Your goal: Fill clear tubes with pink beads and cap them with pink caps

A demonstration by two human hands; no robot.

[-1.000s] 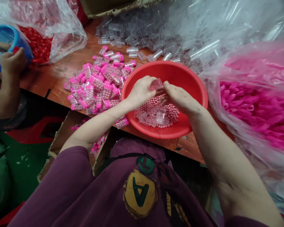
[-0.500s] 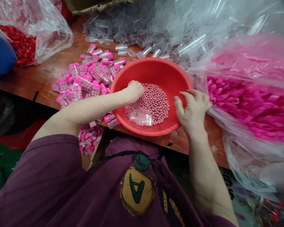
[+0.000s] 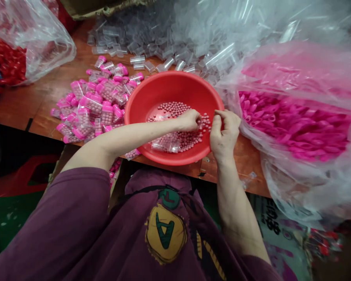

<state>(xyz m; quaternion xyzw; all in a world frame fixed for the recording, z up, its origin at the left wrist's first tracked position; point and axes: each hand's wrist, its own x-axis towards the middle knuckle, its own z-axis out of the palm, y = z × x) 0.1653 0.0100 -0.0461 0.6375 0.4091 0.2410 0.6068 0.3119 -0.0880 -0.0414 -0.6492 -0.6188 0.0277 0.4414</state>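
A red plastic bowl (image 3: 175, 86) sits at the table's front edge, holding small pink beads (image 3: 175, 107) and a few clear plastic tubes (image 3: 165, 143) near its front. My left hand (image 3: 190, 120) is inside the bowl, low among the beads on the right side. Its fingers are curled closed, and what they hold is hidden. At the bowl's right side, my right hand (image 3: 226, 132) is closed, thumb and bent fingers pinching at the red rim.
Left of the bowl lies a heap of bead-filled tubes with pink caps (image 3: 90, 101). Clear empty tubes (image 3: 137, 59) pile up behind. A plastic bag of bright pink pieces (image 3: 292, 125) stands at right, a bag of red pieces (image 3: 8, 58) at far left.
My left hand has swept rightward through the beads, baring some of the bowl's bottom. My right hand's spread fingers have closed at the rim. The view has shifted slightly.
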